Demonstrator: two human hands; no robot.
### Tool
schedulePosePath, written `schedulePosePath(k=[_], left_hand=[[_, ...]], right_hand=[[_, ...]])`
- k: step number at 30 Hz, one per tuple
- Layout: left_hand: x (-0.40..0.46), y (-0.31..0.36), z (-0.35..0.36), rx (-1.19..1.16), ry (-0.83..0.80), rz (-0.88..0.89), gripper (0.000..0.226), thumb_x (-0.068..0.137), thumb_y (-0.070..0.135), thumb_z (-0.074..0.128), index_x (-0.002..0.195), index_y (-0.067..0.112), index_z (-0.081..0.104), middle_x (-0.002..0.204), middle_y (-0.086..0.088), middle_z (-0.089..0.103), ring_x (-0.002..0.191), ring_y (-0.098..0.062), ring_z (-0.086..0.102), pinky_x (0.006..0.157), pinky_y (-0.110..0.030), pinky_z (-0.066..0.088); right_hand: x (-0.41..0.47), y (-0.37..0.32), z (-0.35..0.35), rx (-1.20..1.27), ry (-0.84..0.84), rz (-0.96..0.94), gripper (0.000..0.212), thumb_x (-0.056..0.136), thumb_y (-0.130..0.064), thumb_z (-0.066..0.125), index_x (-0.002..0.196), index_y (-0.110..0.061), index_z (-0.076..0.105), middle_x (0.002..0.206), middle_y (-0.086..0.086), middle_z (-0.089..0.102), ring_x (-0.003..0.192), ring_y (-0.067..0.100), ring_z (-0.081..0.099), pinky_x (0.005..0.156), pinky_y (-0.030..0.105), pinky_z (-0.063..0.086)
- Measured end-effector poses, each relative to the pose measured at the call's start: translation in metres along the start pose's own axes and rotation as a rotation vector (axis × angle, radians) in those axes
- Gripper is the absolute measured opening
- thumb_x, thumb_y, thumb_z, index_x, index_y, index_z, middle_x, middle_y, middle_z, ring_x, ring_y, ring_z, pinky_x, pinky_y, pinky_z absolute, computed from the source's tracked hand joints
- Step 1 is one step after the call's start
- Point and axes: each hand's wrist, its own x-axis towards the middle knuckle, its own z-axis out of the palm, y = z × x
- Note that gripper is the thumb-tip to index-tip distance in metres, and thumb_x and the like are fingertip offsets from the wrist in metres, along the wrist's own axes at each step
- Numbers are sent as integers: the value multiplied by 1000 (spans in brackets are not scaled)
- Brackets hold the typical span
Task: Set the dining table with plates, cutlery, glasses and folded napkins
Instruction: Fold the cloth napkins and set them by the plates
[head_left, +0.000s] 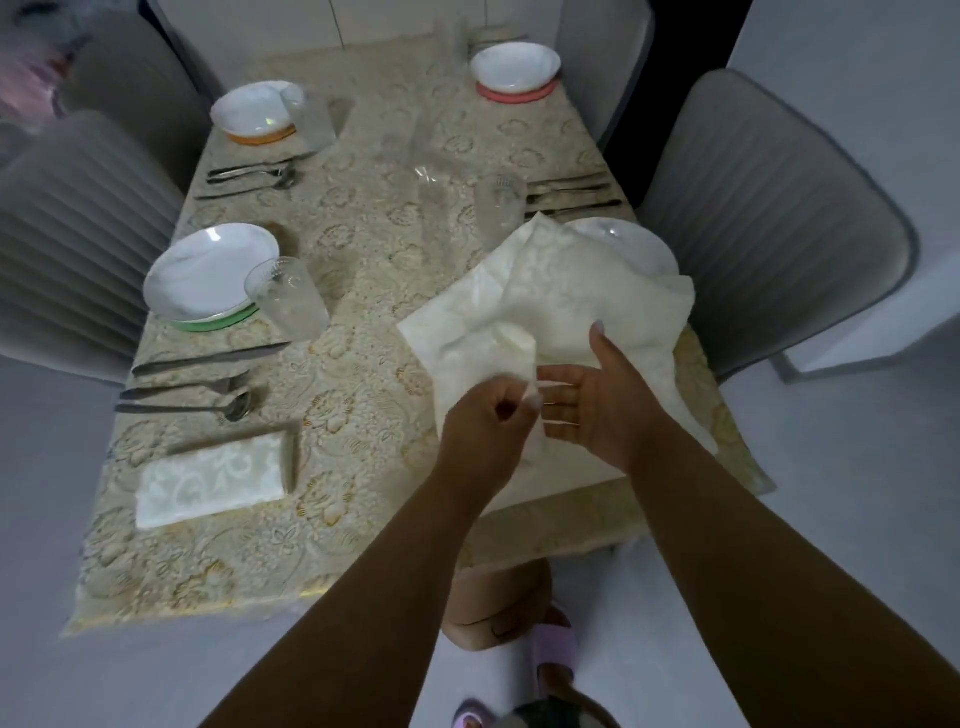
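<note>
A loose cream napkin (550, 306) is spread in the air over the near right place, covering part of the white plate (639, 249) there. My left hand (485, 431) pinches a corner of the napkin in curled fingers. Beside it, my right hand (597, 410) lies flat with straight fingers against the cloth. A folded napkin (213, 480) lies at the near left, below a knife, fork and spoon (208, 387). A white plate on a green mat (208, 273) has a glass (291, 304) beside it.
Two more plates stand at the far left (254, 111) and far right (514, 67), with cutlery (249, 179) and glasses (501, 208) between. Grey chairs (769, 218) flank the table on both sides. The table's near edge (311, 587) is just ahead of my feet.
</note>
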Motion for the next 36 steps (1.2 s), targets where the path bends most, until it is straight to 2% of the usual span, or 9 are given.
schedulePosePath(k=[4,6,10,14,20,23,25,28,36], left_hand=[[5,0,41,142,-194,95,22,92,28,61,78,11,65,73,0,60,66,-15,56,61,-29,46],[4,1,53,199,-271,111,18,93,26,61,87,12,71,82,1,66,74,-12,59,67,-22,42],[4,-16,55,349,-95,293,28,96,26,50,98,8,71,101,-7,69,96,-17,58,86,-19,37],[6,-56,54,656,-35,444,45,95,36,39,125,11,61,131,-11,59,123,-28,53,107,-46,39],[1,-72,57,761,-82,423,60,99,51,24,146,17,37,154,-7,33,144,-23,23,116,-47,13],[8,-68,50,626,55,375,58,96,47,36,141,11,43,150,-11,39,142,-25,28,117,-46,18],[14,-68,41,544,76,395,53,92,42,47,131,7,52,139,-14,48,132,-28,39,111,-44,31],[7,-77,31,560,-89,556,46,82,42,61,115,10,59,118,-7,57,111,-23,49,92,-37,45],[-12,-88,23,604,-159,538,25,81,40,58,92,19,66,85,5,61,79,-15,56,69,-30,49]], right_hand=[[-9,-7,-33,-162,113,-99,35,88,-40,61,107,-11,66,100,14,72,91,30,68,84,42,55],[-3,-2,-46,-241,223,-104,33,85,-20,69,113,-3,63,109,16,68,98,33,65,87,42,54],[13,5,-66,-724,493,-91,35,91,-25,62,110,4,59,106,16,60,99,33,58,85,40,48],[26,10,-84,-909,537,-90,28,98,-27,48,81,-4,48,81,8,50,92,31,53,71,29,33],[32,14,-92,-914,528,-68,44,103,-28,35,138,-2,38,145,15,39,132,29,37,103,28,28],[37,14,-99,-853,543,-67,42,103,-28,37,135,-2,42,140,16,44,125,28,43,99,29,33],[39,12,-102,-769,546,-65,22,101,-28,41,107,-11,55,111,8,55,102,21,47,79,24,40],[38,6,-103,-767,547,-77,36,100,-28,44,68,-27,29,74,-10,33,71,10,38,57,14,25],[31,-11,-73,-474,465,-73,19,98,-25,50,92,-8,48,83,12,46,64,22,46,56,29,39]])
